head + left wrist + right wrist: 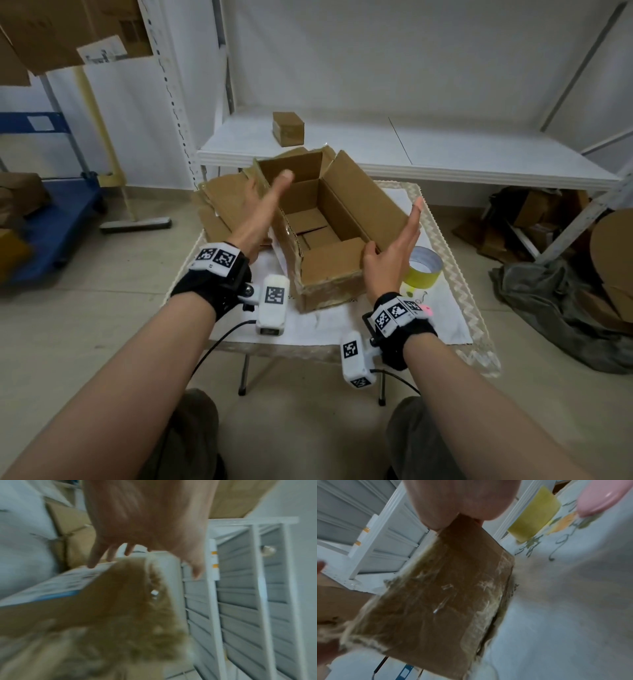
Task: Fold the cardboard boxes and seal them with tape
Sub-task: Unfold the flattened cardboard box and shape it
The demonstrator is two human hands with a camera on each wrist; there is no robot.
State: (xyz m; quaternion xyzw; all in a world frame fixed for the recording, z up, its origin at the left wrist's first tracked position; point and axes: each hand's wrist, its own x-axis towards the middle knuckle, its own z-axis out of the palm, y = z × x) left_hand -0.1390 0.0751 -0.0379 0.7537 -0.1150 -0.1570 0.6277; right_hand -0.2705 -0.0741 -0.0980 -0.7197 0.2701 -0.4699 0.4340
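Only overhead do both the left hand and right hand flank the open box.

My head camera looks down from above the open cardboard box; both wrist cameras sit close beside it, sharing its taped walls.
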